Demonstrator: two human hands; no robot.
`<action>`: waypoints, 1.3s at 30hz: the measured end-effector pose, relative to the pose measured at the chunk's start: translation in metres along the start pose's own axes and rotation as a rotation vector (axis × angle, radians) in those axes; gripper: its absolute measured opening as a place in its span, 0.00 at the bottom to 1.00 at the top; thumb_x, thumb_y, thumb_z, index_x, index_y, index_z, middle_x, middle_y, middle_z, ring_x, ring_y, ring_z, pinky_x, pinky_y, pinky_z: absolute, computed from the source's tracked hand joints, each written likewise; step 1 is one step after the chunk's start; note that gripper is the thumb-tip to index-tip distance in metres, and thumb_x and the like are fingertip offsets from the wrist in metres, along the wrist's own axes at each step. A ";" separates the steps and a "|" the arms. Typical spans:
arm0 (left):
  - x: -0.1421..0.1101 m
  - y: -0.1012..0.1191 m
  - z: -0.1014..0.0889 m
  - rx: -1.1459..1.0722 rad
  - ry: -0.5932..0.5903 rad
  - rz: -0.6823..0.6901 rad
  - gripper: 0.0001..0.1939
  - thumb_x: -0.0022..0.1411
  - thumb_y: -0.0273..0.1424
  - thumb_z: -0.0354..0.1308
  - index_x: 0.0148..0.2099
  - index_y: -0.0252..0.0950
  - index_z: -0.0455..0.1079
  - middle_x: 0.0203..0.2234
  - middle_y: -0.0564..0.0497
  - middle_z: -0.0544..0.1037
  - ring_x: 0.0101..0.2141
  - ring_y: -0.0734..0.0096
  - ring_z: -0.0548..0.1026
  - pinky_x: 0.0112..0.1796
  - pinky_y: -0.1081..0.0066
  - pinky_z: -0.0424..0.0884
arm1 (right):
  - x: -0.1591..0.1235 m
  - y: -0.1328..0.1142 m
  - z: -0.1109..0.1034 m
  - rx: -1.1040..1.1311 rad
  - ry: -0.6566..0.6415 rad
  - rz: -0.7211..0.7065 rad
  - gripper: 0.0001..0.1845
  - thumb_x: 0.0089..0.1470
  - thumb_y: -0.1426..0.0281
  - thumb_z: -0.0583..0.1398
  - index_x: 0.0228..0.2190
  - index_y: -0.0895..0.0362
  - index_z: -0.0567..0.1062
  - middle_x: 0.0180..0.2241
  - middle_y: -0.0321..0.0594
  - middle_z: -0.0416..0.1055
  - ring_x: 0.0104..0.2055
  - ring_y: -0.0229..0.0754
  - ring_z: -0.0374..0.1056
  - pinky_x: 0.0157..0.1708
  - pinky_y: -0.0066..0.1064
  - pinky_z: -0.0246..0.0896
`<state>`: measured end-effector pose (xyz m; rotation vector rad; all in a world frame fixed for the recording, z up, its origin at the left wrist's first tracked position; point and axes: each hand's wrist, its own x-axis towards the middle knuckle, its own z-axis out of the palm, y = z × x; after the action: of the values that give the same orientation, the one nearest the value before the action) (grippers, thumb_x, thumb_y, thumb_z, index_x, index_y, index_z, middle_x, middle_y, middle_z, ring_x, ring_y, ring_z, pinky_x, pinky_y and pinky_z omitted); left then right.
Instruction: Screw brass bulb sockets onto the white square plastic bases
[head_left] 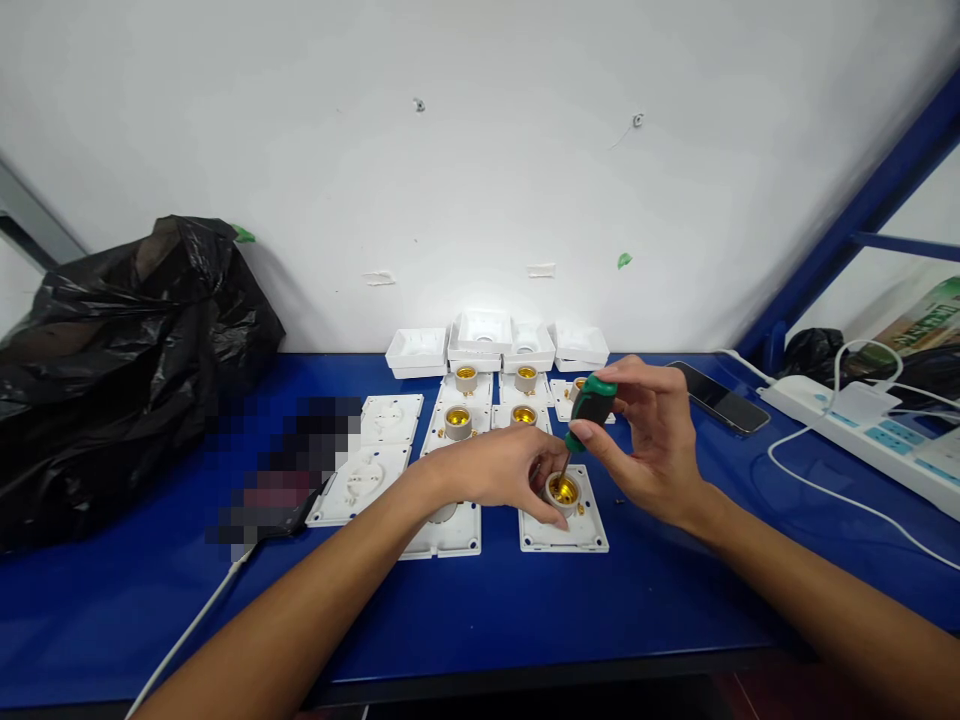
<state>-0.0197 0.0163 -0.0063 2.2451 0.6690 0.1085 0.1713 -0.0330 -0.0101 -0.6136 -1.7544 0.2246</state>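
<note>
- Front lampholder (568, 496): flat on the blue table (637, 620), gold-coloured socket upward.
- Left hand (506, 468): thumb and fingers narrowed around the lampholder.
- Right hand (651, 445): gripping a green-handled screwdriver (595, 402), tip inside the lampholder.
- Smartphone (721, 398): behind and right of the lampholder.
- White covers (420, 348): farther behind it.

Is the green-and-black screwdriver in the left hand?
No, the right hand grips the screwdriver over the round, gold-lined socket.
</note>
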 end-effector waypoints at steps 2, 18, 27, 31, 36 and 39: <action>0.000 0.001 0.000 -0.015 -0.015 -0.001 0.26 0.51 0.52 0.70 0.29 0.39 0.62 0.22 0.57 0.69 0.24 0.74 0.66 0.27 0.68 0.57 | 0.000 0.000 0.000 0.020 -0.031 -0.017 0.29 0.57 0.76 0.65 0.56 0.43 0.67 0.44 0.38 0.68 0.41 0.42 0.68 0.30 0.33 0.71; 0.000 0.002 -0.001 0.007 -0.008 -0.024 0.26 0.49 0.53 0.70 0.30 0.38 0.65 0.23 0.56 0.71 0.24 0.73 0.67 0.26 0.68 0.58 | -0.001 -0.001 -0.001 0.025 -0.059 -0.001 0.29 0.59 0.78 0.62 0.58 0.45 0.67 0.46 0.39 0.70 0.41 0.40 0.68 0.30 0.32 0.71; -0.001 0.004 -0.001 0.005 -0.012 -0.032 0.26 0.50 0.52 0.71 0.29 0.38 0.65 0.22 0.57 0.70 0.23 0.74 0.66 0.26 0.69 0.58 | -0.001 0.000 -0.001 0.046 -0.045 -0.005 0.30 0.58 0.79 0.63 0.58 0.45 0.67 0.44 0.38 0.69 0.41 0.40 0.67 0.30 0.30 0.69; -0.001 0.004 -0.001 0.016 -0.007 -0.022 0.26 0.50 0.52 0.71 0.28 0.38 0.65 0.21 0.58 0.70 0.23 0.75 0.66 0.25 0.69 0.58 | -0.002 0.000 -0.001 0.039 -0.067 0.004 0.30 0.59 0.78 0.62 0.59 0.45 0.67 0.45 0.39 0.70 0.41 0.40 0.69 0.31 0.33 0.71; 0.000 0.001 0.000 0.018 -0.008 -0.007 0.25 0.50 0.52 0.71 0.28 0.38 0.64 0.21 0.58 0.69 0.22 0.75 0.66 0.25 0.69 0.57 | -0.002 0.000 -0.001 0.042 -0.043 0.009 0.30 0.58 0.79 0.62 0.58 0.45 0.67 0.43 0.38 0.69 0.44 0.42 0.70 0.32 0.33 0.70; 0.001 0.000 0.000 0.016 -0.010 -0.003 0.25 0.50 0.51 0.71 0.28 0.38 0.65 0.21 0.57 0.70 0.23 0.75 0.66 0.25 0.69 0.57 | -0.002 0.000 0.000 0.045 -0.041 0.010 0.30 0.58 0.79 0.62 0.58 0.45 0.67 0.43 0.38 0.69 0.44 0.41 0.69 0.32 0.32 0.70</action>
<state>-0.0191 0.0166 -0.0066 2.2589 0.6699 0.0909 0.1721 -0.0341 -0.0122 -0.5886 -1.7810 0.2844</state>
